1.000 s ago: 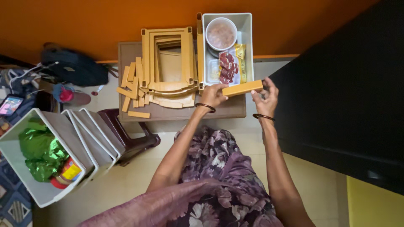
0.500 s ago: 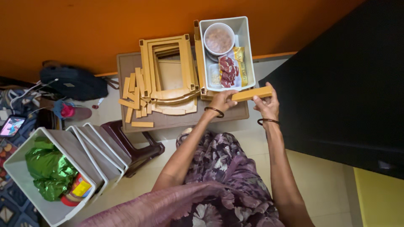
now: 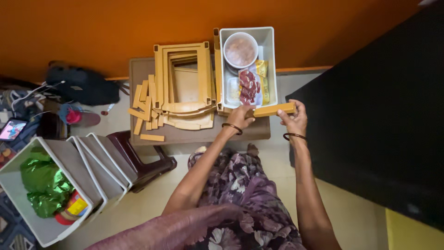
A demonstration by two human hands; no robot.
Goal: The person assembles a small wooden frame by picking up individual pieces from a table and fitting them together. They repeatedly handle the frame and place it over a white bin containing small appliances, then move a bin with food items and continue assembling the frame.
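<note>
Both my hands hold one yellow wooden bar (image 3: 273, 110) level over the right end of a small brown table (image 3: 185, 135). My left hand (image 3: 240, 116) grips its left end and my right hand (image 3: 294, 118) grips its right end. Just beyond the bar stands a white bin (image 3: 270, 65) with a round bowl (image 3: 240, 50) of pinkish grains and some snack packets (image 3: 252, 85). To the left lie stacked yellow wooden frames (image 3: 185, 78) and a heap of loose yellow sticks (image 3: 145, 109).
A large black cabinet (image 3: 379, 125) stands close on the right. A dark stool (image 3: 138, 159) and a row of nested white bins (image 3: 69, 180), one with green foil bags, sit at lower left. A dark bag (image 3: 83, 85) and clutter lie on the floor at left.
The bar has risen slightly and shifted right, with both hands still on its ends. The camera view has drifted, so the table sits lower and more central.
</note>
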